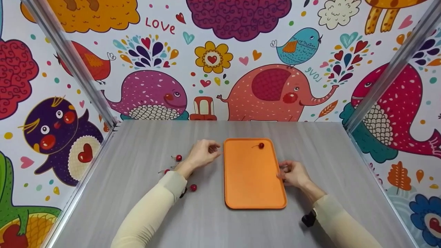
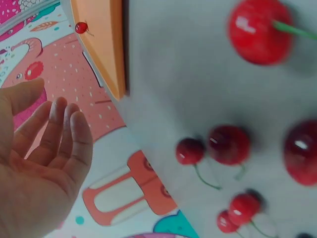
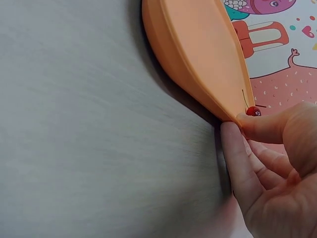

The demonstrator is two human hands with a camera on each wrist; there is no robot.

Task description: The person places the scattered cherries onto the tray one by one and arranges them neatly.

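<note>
An orange tray lies on the table, with one red cherry near its far edge. My right hand pinches the tray's right rim between thumb and fingers, as the right wrist view shows with the hand at the rim. Just left of the tray is my left hand; its fingers are loosely bent and hold nothing. Several stemmed cherries lie on the table left of the tray. In the head view my left forearm passes over that group and hides part of it.
The grey table meets a wall printed with cartoon animals at the back. Metal posts stand at the sides. Near my left forearm lies another cherry. A dark wrist device hangs below the right sleeve.
</note>
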